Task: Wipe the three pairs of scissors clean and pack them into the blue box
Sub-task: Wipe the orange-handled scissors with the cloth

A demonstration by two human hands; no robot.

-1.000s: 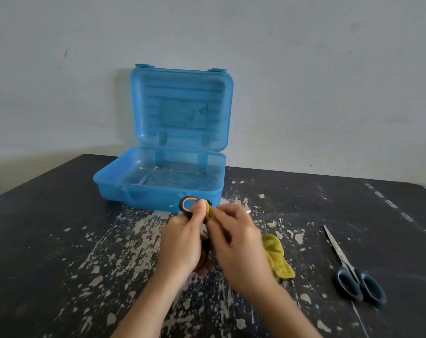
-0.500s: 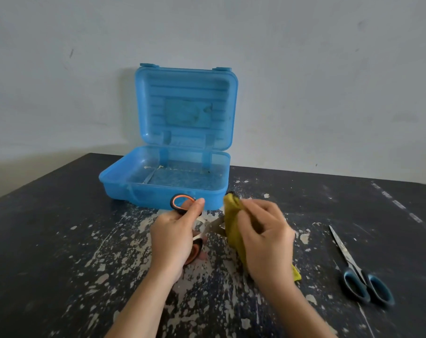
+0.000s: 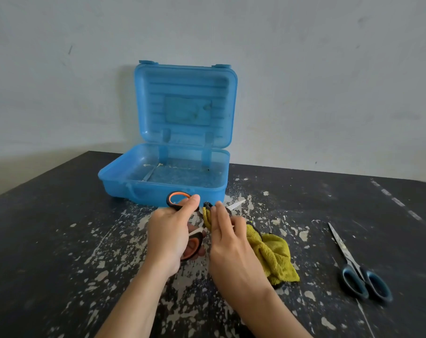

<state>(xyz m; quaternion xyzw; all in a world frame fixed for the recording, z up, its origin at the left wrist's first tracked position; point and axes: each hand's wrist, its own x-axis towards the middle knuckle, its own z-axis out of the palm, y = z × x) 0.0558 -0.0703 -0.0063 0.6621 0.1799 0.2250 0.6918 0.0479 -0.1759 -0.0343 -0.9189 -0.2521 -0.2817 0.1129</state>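
Fingers (image 3: 190, 205) of left hand (image 3: 168, 235) curled round orange-handled steel scissors (image 3: 193, 246) before open blue plastic box (image 3: 163, 189); right hand (image 3: 231, 247) pinching yellow-green terry cloth (image 3: 276, 257) on blade. Nothing boxed yet; blue-handled scissors (image 3: 348, 254) unpacked, third pair unseen.

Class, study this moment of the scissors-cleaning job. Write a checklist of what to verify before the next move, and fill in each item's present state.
1. Is the blue box open: ok, its lid stands upright.
2. Does the left hand grip the orange-handled scissors: ok.
3. Does the right hand hold the yellow cloth at the blades: ok.
4. Is the blade wiped clean: cannot tell, only the blade tip shows.
5. Are the blue-handled scissors packed: not ok, they lie on the table, outside the box.
6. Is the third pair accounted for: cannot tell, none plainly visible.
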